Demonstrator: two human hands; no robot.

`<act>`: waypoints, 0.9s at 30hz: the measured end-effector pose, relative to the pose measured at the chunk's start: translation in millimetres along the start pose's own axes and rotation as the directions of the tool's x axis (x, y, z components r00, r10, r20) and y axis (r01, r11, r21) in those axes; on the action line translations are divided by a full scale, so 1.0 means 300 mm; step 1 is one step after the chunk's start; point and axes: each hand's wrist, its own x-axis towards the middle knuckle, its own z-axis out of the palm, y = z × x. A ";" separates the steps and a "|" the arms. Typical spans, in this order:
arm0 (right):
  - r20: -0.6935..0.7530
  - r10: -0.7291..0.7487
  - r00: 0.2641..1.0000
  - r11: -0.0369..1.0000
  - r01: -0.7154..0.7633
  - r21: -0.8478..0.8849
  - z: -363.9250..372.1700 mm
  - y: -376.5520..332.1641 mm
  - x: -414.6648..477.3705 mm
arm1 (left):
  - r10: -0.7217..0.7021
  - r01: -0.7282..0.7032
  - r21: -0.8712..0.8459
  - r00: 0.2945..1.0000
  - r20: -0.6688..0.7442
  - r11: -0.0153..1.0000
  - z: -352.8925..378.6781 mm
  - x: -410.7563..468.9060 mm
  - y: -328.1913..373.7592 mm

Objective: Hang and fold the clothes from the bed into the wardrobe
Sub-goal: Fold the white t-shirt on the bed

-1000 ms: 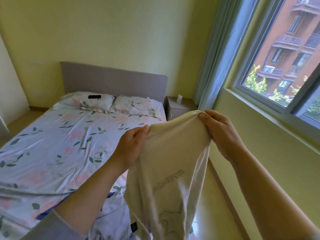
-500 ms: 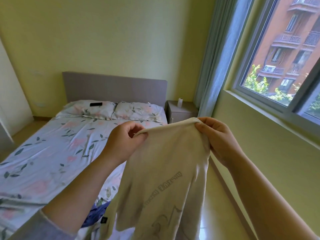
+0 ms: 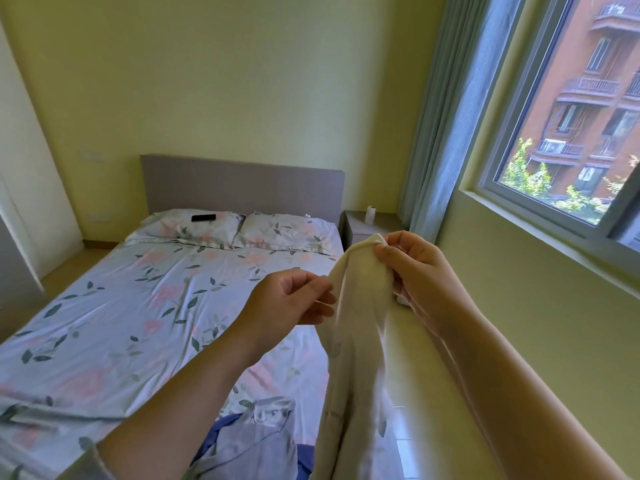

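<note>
Your right hand (image 3: pixel 412 271) pinches the cream shirt (image 3: pixel 356 341) at its top; your left hand (image 3: pixel 294 303) touches its edge, grip unclear. It hangs over the bed's (image 3: pixel 104 323) near right corner and looks soft and light, so take it by the shoulders.

No text, brand, number or sign can be read anywhere in the view. No print can be made out on the gathered cream garment (image 3: pixel 356 306), and the small white container (image 3: pixel 371 214) on the bedside table (image 3: pixel 356 226) is seen too small for any label to be read
</note>
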 end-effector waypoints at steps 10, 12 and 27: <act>0.075 -0.033 0.997 0.989 0.021 0.146 0.031 -0.003 0.040 | 0.166 -0.158 0.172 0.985 -0.036 0.972 0.073 0.022 -0.039; 0.077 -0.080 0.994 0.990 0.070 0.125 0.019 0.005 0.047 | 0.104 -0.098 0.071 0.991 -0.087 0.993 0.055 0.044 -0.027; 0.194 0.066 0.979 0.995 -0.078 0.055 0.123 0.274 -0.041 | 0.065 -0.068 -0.052 0.996 -0.064 0.996 -0.074 0.062 0.065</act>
